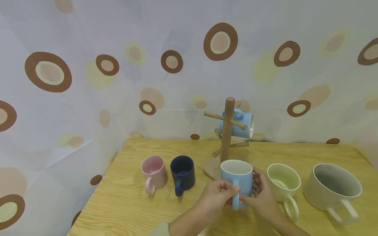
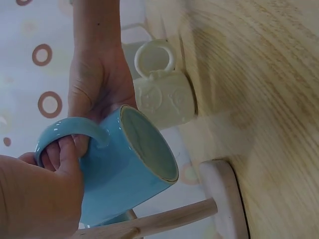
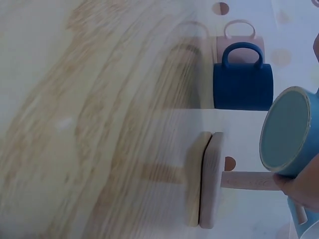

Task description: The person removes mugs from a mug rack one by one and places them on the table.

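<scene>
Both hands hold a light blue mug [image 1: 236, 168] upright in front of a wooden mug tree [image 1: 226, 131], its underside lifted off the table in the wrist views. My left hand [image 1: 217, 196] pinches the handle, with fingers reaching through the loop in the left wrist view. Against the mug's right side, my right hand [image 1: 264, 200] curls its fingers round the body, thumb near the handle. A second light blue mug [image 1: 243, 125] hangs by its handle on an upper peg of the tree. In the right wrist view the held mug [image 3: 286, 130] shows its round base.
A pink mug [image 1: 155, 172] and a dark blue mug [image 1: 186, 177] stand left of the tree on the wooden table [image 1: 124, 209]. To the right are a pale green mug [image 1: 283, 180] and a large grey-white mug [image 1: 322, 193]. Patterned cloth [image 1: 177, 32] hangs behind.
</scene>
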Demonstrator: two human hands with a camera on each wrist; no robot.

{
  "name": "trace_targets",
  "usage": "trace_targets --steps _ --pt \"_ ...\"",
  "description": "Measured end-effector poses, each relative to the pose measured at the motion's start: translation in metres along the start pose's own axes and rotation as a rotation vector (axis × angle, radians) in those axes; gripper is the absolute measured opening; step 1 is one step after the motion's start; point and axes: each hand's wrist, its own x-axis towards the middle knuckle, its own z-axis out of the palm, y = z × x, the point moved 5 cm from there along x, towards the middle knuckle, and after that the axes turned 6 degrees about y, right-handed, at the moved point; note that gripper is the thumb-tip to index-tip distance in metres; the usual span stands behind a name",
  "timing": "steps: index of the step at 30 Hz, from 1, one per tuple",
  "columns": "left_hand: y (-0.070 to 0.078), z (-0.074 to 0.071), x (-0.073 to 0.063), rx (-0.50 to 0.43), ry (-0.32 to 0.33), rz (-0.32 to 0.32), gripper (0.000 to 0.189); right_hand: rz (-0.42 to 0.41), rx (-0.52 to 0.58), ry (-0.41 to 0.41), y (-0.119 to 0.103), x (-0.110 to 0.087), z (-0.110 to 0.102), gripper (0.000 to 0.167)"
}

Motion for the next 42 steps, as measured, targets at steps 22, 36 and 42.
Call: trace_targets --steps 22,36,42 --pt "-0.027 -0.023 -0.012 -0.052 0.034 0.027 0.015 -0.065 0.022 -0.103 -0.016 0.018 -0.019 0.063" --pt "-0.044 -0.040 -0.008 -0.038 0.091 0.048 0.017 -0.028 0.103 0.108 -0.060 0.081 -0.037 0.031" --pt "-0.048 -0.045 -0.010 -0.068 0.108 0.067 0.017 -0.125 0.156 0.102 -0.073 0.099 -0.024 0.031"
